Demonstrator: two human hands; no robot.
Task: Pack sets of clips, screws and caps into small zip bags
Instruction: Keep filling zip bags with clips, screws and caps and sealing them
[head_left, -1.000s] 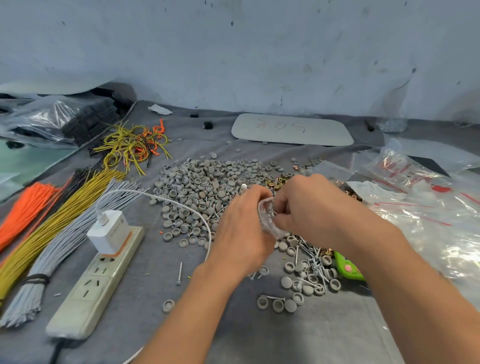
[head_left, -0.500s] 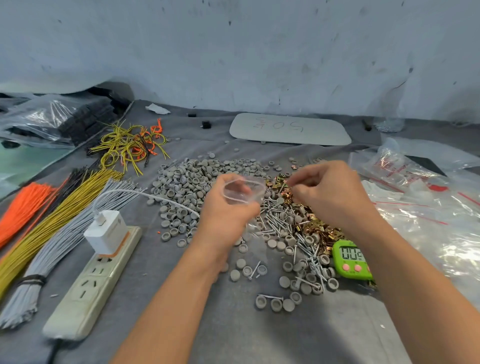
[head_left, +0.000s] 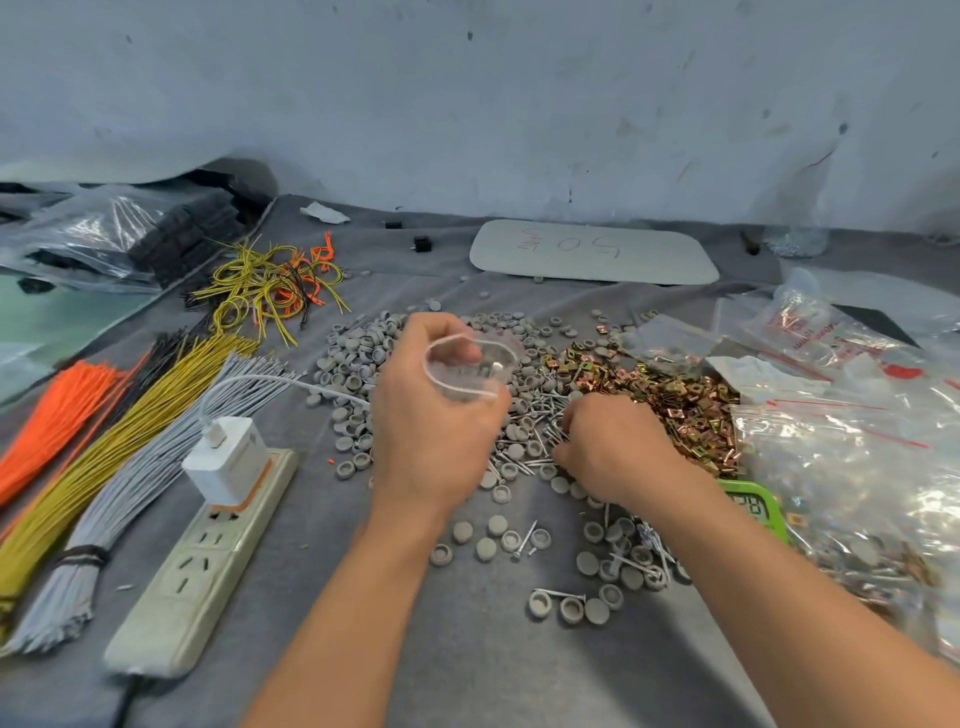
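My left hand (head_left: 434, 431) holds a small clear zip bag (head_left: 470, 366) with its mouth held wide, above the pile of grey caps (head_left: 363, 358). My right hand (head_left: 615, 447) is down on the heap of silver screws (head_left: 535, 415), fingers pinched among them; whether it grips any I cannot tell. Brass-coloured clips (head_left: 670, 395) lie in a pile just right of the screws. More caps and screws (head_left: 597, 566) are scattered nearer to me.
A white power strip (head_left: 202, 561) with a charger (head_left: 226, 460) lies at the left, beside bundles of orange, yellow and grey wires (head_left: 104, 441). Clear bags (head_left: 852, 467) fill the right side. A green timer (head_left: 753, 506) sits under my right forearm. A grey board (head_left: 592, 252) lies at the back.
My hands have parted: the left one raised the bag with its mouth spread, and the right one dropped from the bag down onto the screws.
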